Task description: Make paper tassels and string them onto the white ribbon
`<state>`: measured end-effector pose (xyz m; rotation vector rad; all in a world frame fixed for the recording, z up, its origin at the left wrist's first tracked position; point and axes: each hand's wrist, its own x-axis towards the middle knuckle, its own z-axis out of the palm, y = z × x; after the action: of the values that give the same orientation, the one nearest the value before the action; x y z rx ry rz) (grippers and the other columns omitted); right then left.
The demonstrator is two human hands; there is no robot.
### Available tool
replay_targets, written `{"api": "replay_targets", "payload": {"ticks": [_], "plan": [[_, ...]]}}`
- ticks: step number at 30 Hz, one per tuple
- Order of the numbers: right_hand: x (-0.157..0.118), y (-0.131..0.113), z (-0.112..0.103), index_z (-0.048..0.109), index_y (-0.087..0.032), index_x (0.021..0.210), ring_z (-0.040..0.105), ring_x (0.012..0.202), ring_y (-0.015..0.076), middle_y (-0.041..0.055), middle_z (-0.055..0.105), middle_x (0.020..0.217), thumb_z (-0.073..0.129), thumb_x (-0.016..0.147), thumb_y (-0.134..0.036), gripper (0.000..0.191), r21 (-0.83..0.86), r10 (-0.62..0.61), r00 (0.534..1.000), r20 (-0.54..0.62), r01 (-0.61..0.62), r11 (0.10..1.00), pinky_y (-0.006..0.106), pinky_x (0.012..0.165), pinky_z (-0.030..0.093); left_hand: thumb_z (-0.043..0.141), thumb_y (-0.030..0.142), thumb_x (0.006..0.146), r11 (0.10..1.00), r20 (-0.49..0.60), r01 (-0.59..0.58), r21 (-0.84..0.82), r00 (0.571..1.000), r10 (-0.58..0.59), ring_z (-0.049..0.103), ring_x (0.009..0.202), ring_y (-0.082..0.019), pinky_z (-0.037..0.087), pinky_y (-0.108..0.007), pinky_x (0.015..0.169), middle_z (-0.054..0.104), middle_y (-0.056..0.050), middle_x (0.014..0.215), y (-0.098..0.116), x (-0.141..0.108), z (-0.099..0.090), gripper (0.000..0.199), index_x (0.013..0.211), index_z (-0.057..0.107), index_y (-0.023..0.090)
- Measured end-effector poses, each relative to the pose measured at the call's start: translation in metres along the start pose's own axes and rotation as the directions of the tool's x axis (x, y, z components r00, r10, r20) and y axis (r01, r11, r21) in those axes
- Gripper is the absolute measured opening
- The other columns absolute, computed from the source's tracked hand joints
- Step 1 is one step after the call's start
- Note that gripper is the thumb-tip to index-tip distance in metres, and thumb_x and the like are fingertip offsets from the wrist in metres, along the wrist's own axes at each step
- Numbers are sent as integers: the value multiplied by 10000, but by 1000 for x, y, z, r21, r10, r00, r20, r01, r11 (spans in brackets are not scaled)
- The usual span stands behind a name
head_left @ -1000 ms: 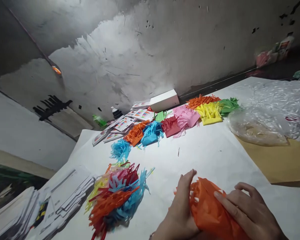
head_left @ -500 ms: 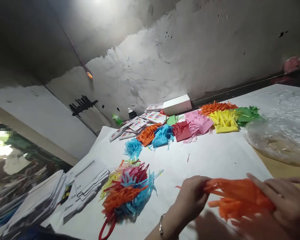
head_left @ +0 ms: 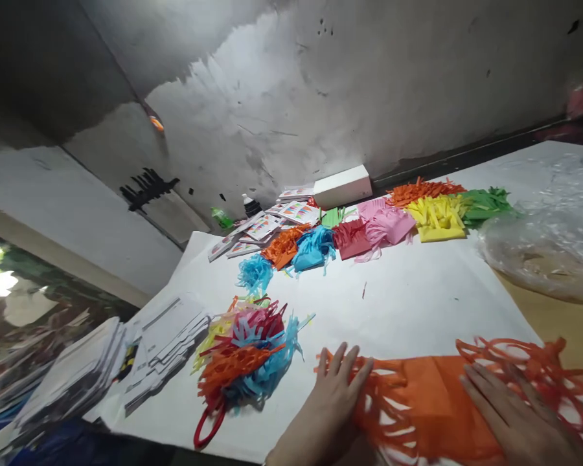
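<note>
An orange tissue-paper sheet [head_left: 434, 404] lies spread on the white table covering, its looped, cut strips fanning out at both ends. Over the strips at its left end rests my left hand [head_left: 333, 391], fingers spread. My right hand [head_left: 519, 414] lies flat across the right part of the sheet, fingers stretched out. Left of my hands sits a mixed bundle of fringed paper [head_left: 252, 353] in orange, blue, red, pink and yellow, with a red loop at its lower end.
Folded fringed papers [head_left: 352, 238] in several colours line the back, near printed cards [head_left: 265, 226], a white box [head_left: 342, 186] and bottles. Paper stacks [head_left: 162, 353] stand at the left. Clear plastic wrap [head_left: 554, 252] covers the right side.
The orange paper, bunched between my hands before, now lies unfolded and flat. My hands have gone from gripping it to lying spread on it, the left one a little further left.
</note>
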<state>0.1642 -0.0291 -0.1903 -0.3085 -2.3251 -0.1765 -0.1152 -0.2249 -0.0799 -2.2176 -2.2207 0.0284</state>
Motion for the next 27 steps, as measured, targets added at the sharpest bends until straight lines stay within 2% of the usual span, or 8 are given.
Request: {"api": "replay_targets", "payload": {"ticks": [3,6,8,11,14,17,21,27], "plan": [[0,-27,5,621,-67,1284,606,1263,356,196,651,1364,491,707,-71,592,-34,163,978,131,-160,987,636,1197,269,707,186,812,983,-215,-130,127,964,155,374,1457,-411,339,-596,1150,526,-173,1522,21,-12,30,726,1493,456,200],[9,-38,2,616,-69,1274,598,1268,326,198,659,1352,510,747,-113,539,-27,151,975,162,-148,989,603,1248,178,598,214,957,978,-618,-196,70,761,197,448,1425,-304,196,-538,1242,686,-55,1343,65,8,55,376,1331,616,254],[12,-37,-2,622,-98,1266,607,1249,316,180,673,1337,525,796,-171,485,-24,137,978,159,-135,991,607,1254,144,512,264,1034,980,-721,-198,-20,682,123,610,1231,-234,232,-461,1236,763,-24,1172,88,27,62,251,1218,679,232],[8,-32,-14,609,-133,1308,601,1261,335,164,650,1378,519,883,-260,452,-44,177,966,186,-172,984,657,1237,136,360,272,1097,969,-696,-186,-164,717,20,687,927,-165,442,-344,1006,794,-8,984,98,44,60,351,1114,702,196],[7,-33,-37,557,-144,1415,542,1335,389,169,553,1489,445,919,-243,518,-86,288,939,186,-277,957,708,1202,162,344,287,1098,949,-630,-176,-263,776,-31,677,864,-180,472,-346,809,786,-24,956,90,43,54,369,1043,697,194],[21,-45,-56,543,-177,1462,509,1385,333,119,529,1522,439,894,-145,579,-77,164,972,168,-152,985,556,1240,209,354,262,1093,942,-651,-179,-283,758,-51,652,829,-192,447,-350,782,777,-31,946,88,40,57,353,1021,690,182],[42,-60,-51,569,-189,1449,610,1287,216,67,668,1374,443,907,-87,566,81,-5,992,125,-5,997,362,1161,413,377,239,1078,937,-682,-148,-317,722,-116,600,726,-196,397,-358,730,757,-29,864,100,38,68,338,948,686,195],[29,-43,-49,673,-188,1304,704,1138,182,55,740,1243,490,863,-52,496,240,21,987,161,-59,969,262,1013,543,336,288,1101,929,-525,-151,-337,849,-53,638,838,-189,397,-348,812,789,15,998,85,13,63,339,1012,659,231]]}}
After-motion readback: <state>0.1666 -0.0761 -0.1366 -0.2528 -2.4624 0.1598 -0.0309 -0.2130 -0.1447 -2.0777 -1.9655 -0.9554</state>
